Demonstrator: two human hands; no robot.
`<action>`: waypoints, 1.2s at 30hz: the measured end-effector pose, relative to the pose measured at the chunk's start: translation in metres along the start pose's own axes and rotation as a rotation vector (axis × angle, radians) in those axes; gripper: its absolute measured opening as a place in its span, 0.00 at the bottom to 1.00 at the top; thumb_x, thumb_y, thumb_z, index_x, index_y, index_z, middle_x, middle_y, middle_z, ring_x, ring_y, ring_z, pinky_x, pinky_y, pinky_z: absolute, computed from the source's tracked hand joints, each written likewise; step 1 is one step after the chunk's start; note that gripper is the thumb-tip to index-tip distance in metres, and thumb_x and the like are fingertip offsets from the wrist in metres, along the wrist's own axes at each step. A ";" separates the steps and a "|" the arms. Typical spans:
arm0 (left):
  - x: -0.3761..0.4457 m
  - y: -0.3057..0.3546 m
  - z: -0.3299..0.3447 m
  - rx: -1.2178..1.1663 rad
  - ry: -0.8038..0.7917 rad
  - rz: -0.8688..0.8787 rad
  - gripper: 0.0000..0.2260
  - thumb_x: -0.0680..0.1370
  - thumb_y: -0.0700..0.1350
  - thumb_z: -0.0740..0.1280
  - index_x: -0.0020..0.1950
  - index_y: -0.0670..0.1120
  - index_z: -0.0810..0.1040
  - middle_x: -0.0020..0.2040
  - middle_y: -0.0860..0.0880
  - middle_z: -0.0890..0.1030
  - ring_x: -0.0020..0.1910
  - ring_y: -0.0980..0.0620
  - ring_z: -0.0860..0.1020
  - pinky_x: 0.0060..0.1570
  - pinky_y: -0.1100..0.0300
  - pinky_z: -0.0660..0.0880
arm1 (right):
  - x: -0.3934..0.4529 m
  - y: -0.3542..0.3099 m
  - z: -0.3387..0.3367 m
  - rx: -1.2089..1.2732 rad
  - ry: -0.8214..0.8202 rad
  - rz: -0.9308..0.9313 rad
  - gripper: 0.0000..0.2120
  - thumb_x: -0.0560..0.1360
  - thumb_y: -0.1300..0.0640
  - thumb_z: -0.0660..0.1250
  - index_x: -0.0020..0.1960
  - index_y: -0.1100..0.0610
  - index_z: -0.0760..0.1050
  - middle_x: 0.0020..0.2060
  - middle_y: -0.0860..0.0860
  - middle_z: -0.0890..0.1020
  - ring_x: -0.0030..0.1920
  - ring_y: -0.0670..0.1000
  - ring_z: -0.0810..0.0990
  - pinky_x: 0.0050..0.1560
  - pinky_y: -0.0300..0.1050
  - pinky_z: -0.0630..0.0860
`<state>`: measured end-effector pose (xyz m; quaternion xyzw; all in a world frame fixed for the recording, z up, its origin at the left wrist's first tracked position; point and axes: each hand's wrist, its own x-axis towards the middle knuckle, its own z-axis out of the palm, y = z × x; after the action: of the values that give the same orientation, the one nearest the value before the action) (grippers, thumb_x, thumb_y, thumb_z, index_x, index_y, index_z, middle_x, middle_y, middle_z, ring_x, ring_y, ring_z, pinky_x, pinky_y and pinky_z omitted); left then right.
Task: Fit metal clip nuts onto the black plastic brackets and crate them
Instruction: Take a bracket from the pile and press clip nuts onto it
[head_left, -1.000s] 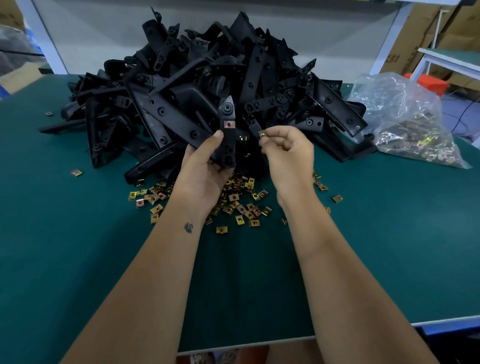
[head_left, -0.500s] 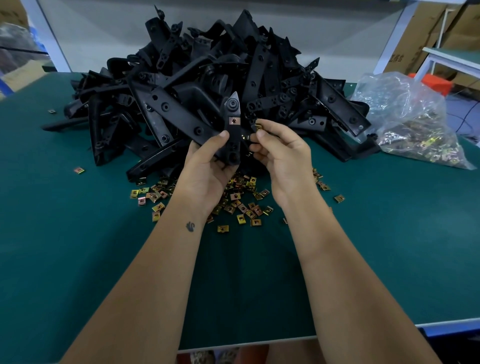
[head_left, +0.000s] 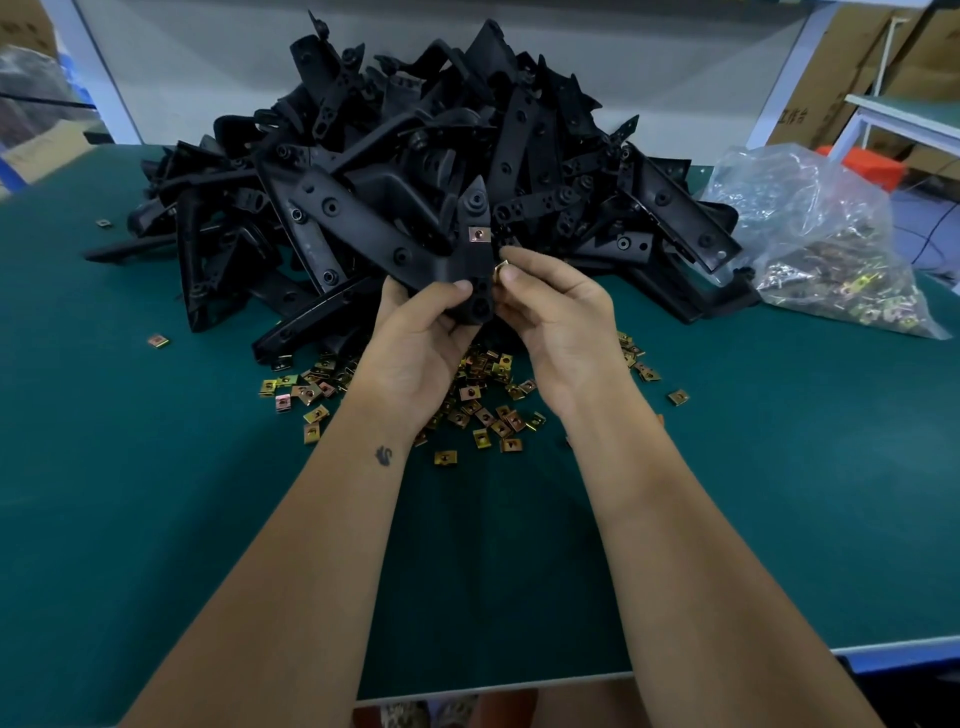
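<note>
My left hand (head_left: 415, 332) grips the lower end of a black bracket (head_left: 470, 260), thumb curled over its front face, holding it upright with the pointed tip toward twelve o'clock. One copper-coloured clip nut (head_left: 479, 235) already sits fitted on the bracket's upper part, just below a round boss. My right hand (head_left: 556, 317) pinches a second clip nut (head_left: 500, 270) between thumb and forefinger, right against the bracket's edge at its three o'clock side; whether it has caught the plastic I cannot tell.

Behind both hands, at twelve o'clock, lies the big heap of brackets (head_left: 415, 171) on the green bench (head_left: 156, 493). Under my wrists, toward six o'clock from the heap, loose clip nuts (head_left: 483, 410) are scattered in a patch. Strays lie at nine o'clock (head_left: 158, 341) and further back near ten (head_left: 104, 222). At two o'clock a clear plastic bag (head_left: 810, 234) slumps on the bench with more metal pieces inside. Cardboard boxes (head_left: 831, 67) stand beyond it.
</note>
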<state>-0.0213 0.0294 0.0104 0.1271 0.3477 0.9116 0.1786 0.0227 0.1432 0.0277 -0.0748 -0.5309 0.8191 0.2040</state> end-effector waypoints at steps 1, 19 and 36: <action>0.000 0.000 0.000 0.013 -0.007 0.000 0.17 0.78 0.31 0.63 0.64 0.44 0.70 0.55 0.45 0.82 0.54 0.48 0.81 0.56 0.56 0.78 | 0.000 0.000 0.000 -0.001 -0.002 0.008 0.08 0.74 0.70 0.68 0.47 0.59 0.82 0.40 0.54 0.85 0.42 0.50 0.83 0.49 0.42 0.80; 0.001 -0.001 -0.003 -0.045 -0.027 0.017 0.16 0.79 0.32 0.63 0.64 0.45 0.67 0.56 0.44 0.80 0.56 0.47 0.79 0.62 0.53 0.75 | -0.002 -0.003 0.000 0.004 -0.046 0.090 0.07 0.76 0.66 0.68 0.42 0.56 0.78 0.35 0.49 0.83 0.35 0.45 0.81 0.44 0.41 0.76; 0.000 -0.005 -0.003 0.344 0.052 0.024 0.23 0.77 0.38 0.70 0.71 0.46 0.68 0.64 0.45 0.79 0.63 0.49 0.79 0.57 0.58 0.78 | 0.001 0.001 -0.002 -0.015 0.068 0.019 0.07 0.74 0.69 0.70 0.43 0.58 0.80 0.39 0.52 0.82 0.44 0.50 0.78 0.51 0.43 0.75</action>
<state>-0.0214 0.0308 0.0045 0.1365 0.5014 0.8438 0.1344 0.0222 0.1450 0.0256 -0.1092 -0.5290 0.8139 0.2138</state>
